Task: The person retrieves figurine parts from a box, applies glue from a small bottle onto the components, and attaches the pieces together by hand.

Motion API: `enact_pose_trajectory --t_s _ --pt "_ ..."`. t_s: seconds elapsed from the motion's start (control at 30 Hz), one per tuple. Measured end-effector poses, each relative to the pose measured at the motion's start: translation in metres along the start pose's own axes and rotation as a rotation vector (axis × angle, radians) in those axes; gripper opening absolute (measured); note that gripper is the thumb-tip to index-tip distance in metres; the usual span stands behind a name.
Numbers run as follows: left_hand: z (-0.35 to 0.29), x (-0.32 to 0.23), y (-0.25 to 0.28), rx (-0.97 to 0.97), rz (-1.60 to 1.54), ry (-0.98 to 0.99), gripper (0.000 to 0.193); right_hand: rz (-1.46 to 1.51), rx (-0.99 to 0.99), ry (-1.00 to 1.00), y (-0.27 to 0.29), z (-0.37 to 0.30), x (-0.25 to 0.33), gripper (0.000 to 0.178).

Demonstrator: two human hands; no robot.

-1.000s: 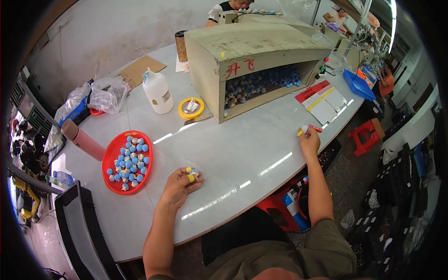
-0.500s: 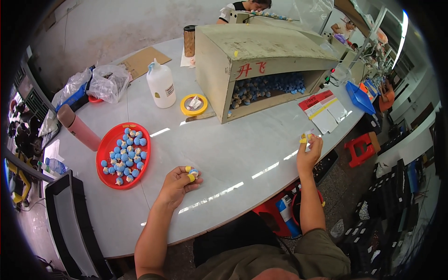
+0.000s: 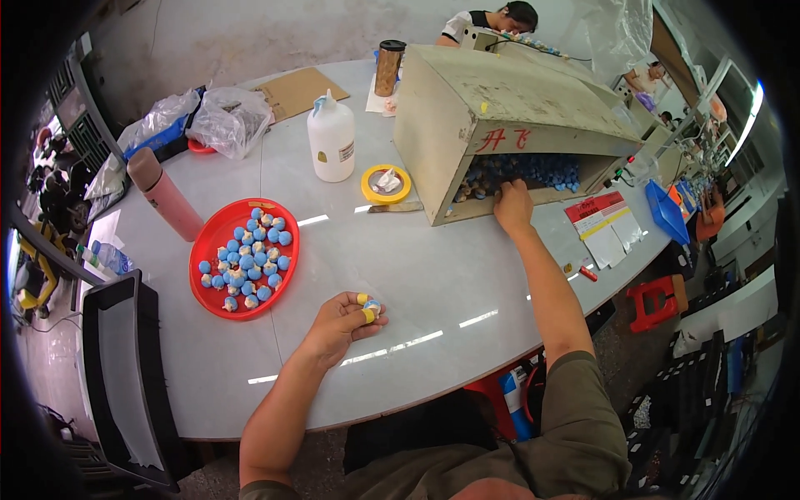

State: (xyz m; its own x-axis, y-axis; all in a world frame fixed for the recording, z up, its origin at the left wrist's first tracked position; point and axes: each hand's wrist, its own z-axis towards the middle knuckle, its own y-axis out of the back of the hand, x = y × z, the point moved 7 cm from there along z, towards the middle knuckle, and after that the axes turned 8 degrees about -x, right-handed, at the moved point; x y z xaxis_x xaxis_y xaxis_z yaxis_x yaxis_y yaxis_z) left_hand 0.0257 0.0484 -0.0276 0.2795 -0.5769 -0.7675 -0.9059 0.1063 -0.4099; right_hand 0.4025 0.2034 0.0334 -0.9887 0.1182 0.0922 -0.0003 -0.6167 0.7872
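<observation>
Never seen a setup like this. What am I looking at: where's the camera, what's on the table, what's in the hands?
There is no machine here: a person works with two bare hands. The view comes from a wide fisheye camera worn on the head, looking down, so straight edges bend; left in the picture is the person's left.

The left hand pinches a small blue-and-white ball in its grip, with yellow wraps on the fingers. The right hand is at the opening of a pale box with many blue pieces inside; whether it holds one is hidden.

Also on the table: a red bowl of blue-and-cream balls, a pink bottle, and a white bottle.
</observation>
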Motion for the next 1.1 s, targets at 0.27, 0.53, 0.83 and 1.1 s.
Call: enact_pose_trajectory --t_s 0.27,0.53,0.83,1.1 --pt "0.001 -0.002 0.001 -0.013 0.007 -0.017 0.031 0.144 -0.005 -0.037 0.003 -0.002 0.003 0.020" --pt "-0.002 0.004 0.006 -0.067 -0.013 -0.049 0.027 0.265 -0.125 -0.135 0.019 -0.023 0.008 0.025" --pt "0.004 0.000 0.006 -0.073 -0.172 -0.205 0.032 1.185 0.315 0.062 0.103 -0.138 0.212 0.024" --pt "0.007 -0.001 0.005 -0.056 -0.235 -0.157 0.027 1.234 0.280 0.049 0.084 -0.151 0.219 0.023"
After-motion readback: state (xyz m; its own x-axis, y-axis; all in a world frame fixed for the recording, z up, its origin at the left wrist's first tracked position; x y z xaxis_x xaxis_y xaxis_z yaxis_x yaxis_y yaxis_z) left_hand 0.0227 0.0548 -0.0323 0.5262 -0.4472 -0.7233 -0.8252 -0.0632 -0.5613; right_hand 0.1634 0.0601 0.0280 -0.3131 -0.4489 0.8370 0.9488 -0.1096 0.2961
